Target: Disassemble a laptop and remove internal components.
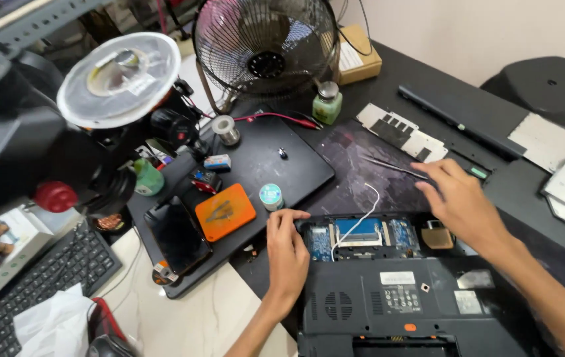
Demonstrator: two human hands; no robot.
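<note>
Upturned black laptop (415,304) nearest, flat on the dark table (494,192), cover off over its blue circuit boards (362,235). Left hand (286,248) resting at the opened bay's left edge, fingers curled loosely, holding nothing. Right hand (464,201) spread flat above the bay's right corner, fingers wide, empty, just short of thin metal tweezers (395,167). Likely fairly heavy and rigid in the shell; boards and white wire (355,225) fragile, so best held by the outer edges. Further back: orange pad (225,211), solder spool (226,129), desk fan (266,46).
</note>
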